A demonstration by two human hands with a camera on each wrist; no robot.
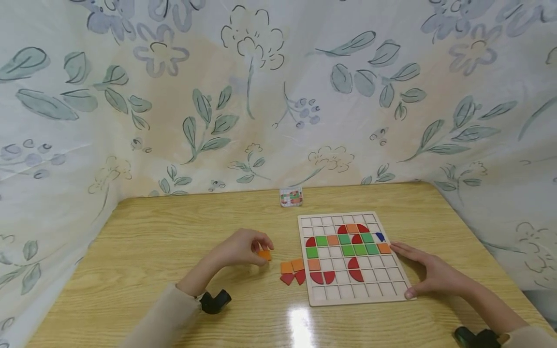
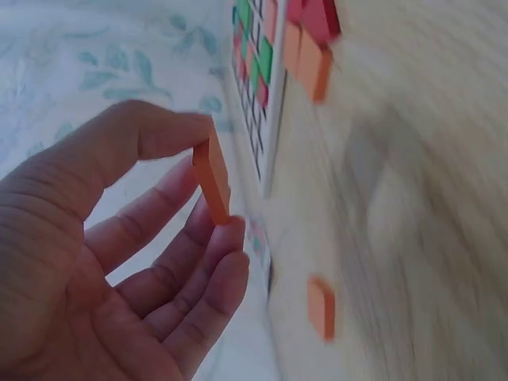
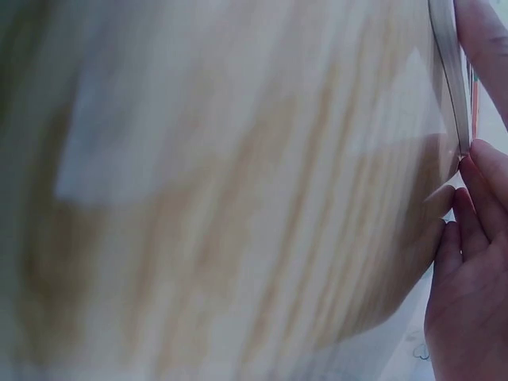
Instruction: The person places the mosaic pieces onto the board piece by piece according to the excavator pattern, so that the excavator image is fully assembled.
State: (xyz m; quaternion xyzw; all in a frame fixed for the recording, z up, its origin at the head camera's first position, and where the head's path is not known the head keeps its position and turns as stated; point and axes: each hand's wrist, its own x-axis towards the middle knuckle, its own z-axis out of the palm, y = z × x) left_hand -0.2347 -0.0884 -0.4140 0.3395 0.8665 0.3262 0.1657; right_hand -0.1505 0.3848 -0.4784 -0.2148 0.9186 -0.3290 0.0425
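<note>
My left hand is over the table just left of the board. Between its thumb and fingertips it pinches a thin orange square tile, seen nearly edge-on in the left wrist view. A second orange tile lies on the table past the fingers. The pale gridded board carries green, orange and red pieces plus one blue piece. Along the board's right edge rests my right hand, fingers extended against the side and thumb at the near right corner.
Between the left hand and the board lie two orange tiles with two red pieces just below them. A small card with a coloured grid pattern sits at the table's back edge, before a floral cloth.
</note>
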